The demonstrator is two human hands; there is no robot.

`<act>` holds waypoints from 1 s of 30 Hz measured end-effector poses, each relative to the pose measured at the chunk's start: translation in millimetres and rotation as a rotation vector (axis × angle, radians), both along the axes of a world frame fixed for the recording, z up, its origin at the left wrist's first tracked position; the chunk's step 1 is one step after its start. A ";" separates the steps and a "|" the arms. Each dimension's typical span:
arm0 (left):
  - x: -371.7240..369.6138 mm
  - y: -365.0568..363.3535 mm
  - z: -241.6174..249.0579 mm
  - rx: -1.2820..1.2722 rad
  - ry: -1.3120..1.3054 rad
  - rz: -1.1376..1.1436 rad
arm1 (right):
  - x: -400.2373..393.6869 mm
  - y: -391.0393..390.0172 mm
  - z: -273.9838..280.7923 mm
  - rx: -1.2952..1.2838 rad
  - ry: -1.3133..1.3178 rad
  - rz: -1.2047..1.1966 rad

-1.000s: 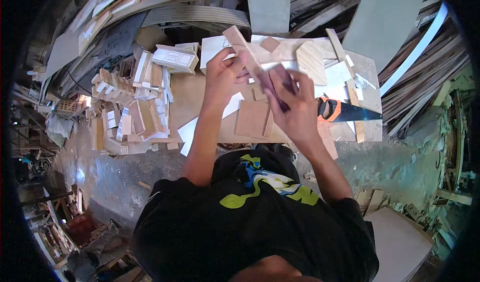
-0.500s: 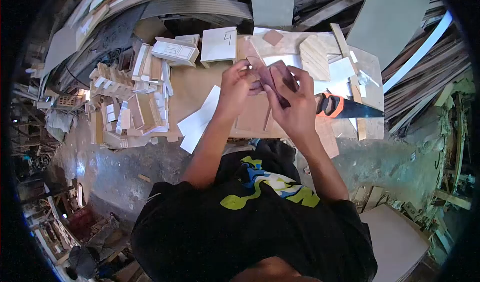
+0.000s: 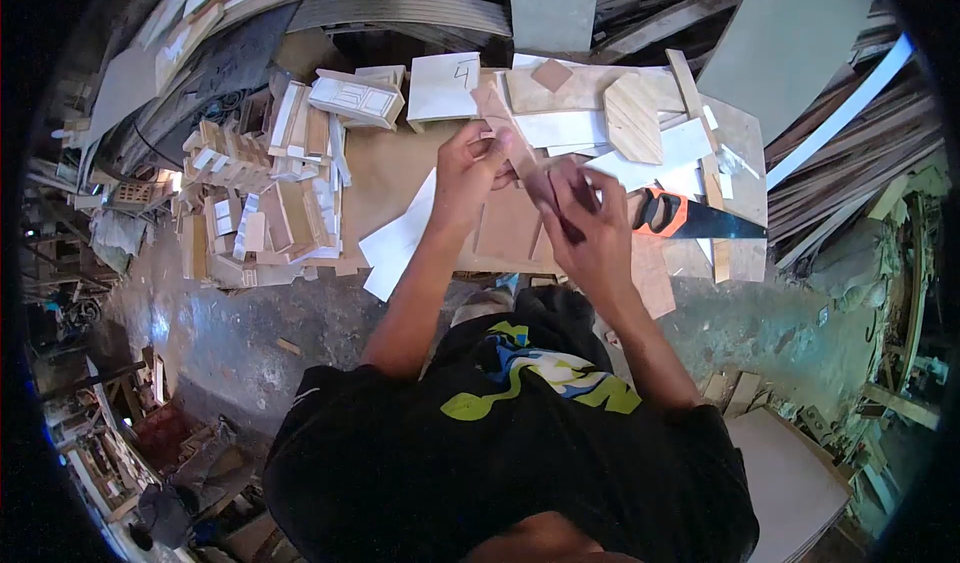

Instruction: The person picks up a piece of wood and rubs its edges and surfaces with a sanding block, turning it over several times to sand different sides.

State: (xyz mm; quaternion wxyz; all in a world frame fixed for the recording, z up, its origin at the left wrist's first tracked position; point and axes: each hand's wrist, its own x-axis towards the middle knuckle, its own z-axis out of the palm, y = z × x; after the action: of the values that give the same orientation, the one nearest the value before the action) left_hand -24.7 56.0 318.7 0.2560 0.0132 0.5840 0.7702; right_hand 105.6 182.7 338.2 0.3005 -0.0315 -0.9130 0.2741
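My left hand (image 3: 468, 175) is closed on a narrow strip of wood (image 3: 507, 121), which slants from upper left to lower right above the workbench. At the strip's lower end, my right hand (image 3: 592, 225) is closed round a dark reddish-brown sheet (image 3: 562, 185), folded or curved and pressed against the wood. My right fingers are partly blurred, and the sheet hides the strip's lower end. Below the hands a flat brown panel (image 3: 508, 225) lies on the bench.
A handsaw (image 3: 690, 213) with an orange and black handle lies right of my hands. Small wooden assemblies (image 3: 230, 158) crowd the bench's left side. A white box marked 4 (image 3: 443, 87), an octagonal board (image 3: 632, 118) and white sheets (image 3: 402, 241) surround the hands.
The dark sheet has shifted from lying open beside the strip to wrapping over its lower end. My right hand has turned and closed around it. The view has moved slightly.
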 end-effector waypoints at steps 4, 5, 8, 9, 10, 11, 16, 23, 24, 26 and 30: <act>9.2 13.8 9.8 -0.004 -0.015 -0.017 | -10.9 10.3 9.8 0.006 0.093 -0.005; 5.0 12.7 10.2 0.014 0.034 0.024 | -0.3 13.3 8.4 0.036 0.075 0.005; 11.3 27.9 8.4 0.019 0.062 0.071 | 19.3 26.1 5.9 0.042 0.033 -0.003; 14.3 31.7 13.1 0.044 0.047 0.071 | 18.2 30.4 9.4 0.025 0.050 -0.001; 17.1 36.3 18.6 0.031 0.042 0.071 | 10.9 36.2 16.5 0.009 0.069 -0.001; 17.7 41.4 24.7 0.019 0.042 0.072 | 7.4 42.3 20.5 -0.005 0.092 0.000; 5.5 36.7 28.7 0.167 0.061 0.221 | 59.3 93.3 -35.7 -0.062 -0.096 0.041; 41.0 57.5 11.8 0.458 0.211 -0.071 | 59.3 141.5 -39.7 -1.527 -0.267 0.224; 45.8 60.8 8.6 0.522 0.228 -0.103 | 56.2 142.8 -33.1 -1.767 -0.208 0.354; 52.0 65.2 2.4 0.589 0.261 -0.100 | 53.5 137.2 -25.4 -1.666 -0.167 0.410; 61.1 69.5 4.7 0.600 0.281 -0.075 | 53.9 109.9 12.1 -1.121 -0.059 0.328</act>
State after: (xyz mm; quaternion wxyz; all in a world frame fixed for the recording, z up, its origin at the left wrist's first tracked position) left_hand 36.4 125.5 323.5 0.1859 0.2157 0.3599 0.8885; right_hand 159.5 292.6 350.3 0.1659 -0.0518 -0.6296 0.7572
